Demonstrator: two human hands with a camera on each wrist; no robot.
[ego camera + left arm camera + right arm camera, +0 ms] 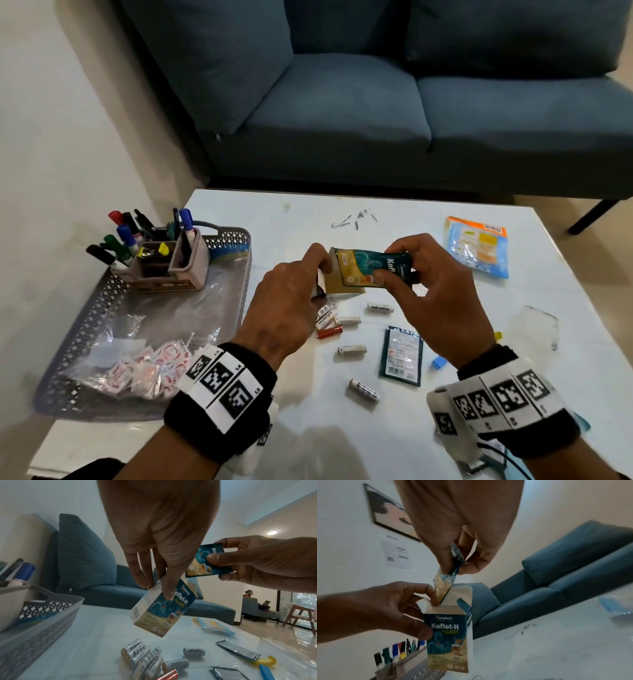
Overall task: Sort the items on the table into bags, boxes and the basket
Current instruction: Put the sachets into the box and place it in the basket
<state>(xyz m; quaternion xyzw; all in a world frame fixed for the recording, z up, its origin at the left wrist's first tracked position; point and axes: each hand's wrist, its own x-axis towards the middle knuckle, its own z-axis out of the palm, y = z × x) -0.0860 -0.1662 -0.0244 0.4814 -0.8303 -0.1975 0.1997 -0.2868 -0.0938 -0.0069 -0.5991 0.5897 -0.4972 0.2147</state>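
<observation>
My left hand (320, 270) grips a small Koflet-H carton (344, 286) above the table, its top flaps open. My right hand (399, 270) pinches a dark teal sachet (368, 265) by one end. In the right wrist view the sachet (444, 586) has its lower end in the open mouth of the carton (448, 635), beside a left fingertip. The left wrist view shows the carton (159, 611) tilted, hanging from my fingers. Several batteries (342, 320) and a second sachet (401, 356) lie on the table below.
A grey basket (85, 329) at the left holds a pen holder (178, 267) and plastic bags of small packets. A blue packet (478, 245) lies at the far right, with a clear bag (534, 325) and a blue clip (438, 362) nearer. A sofa (376, 102) stands behind the table.
</observation>
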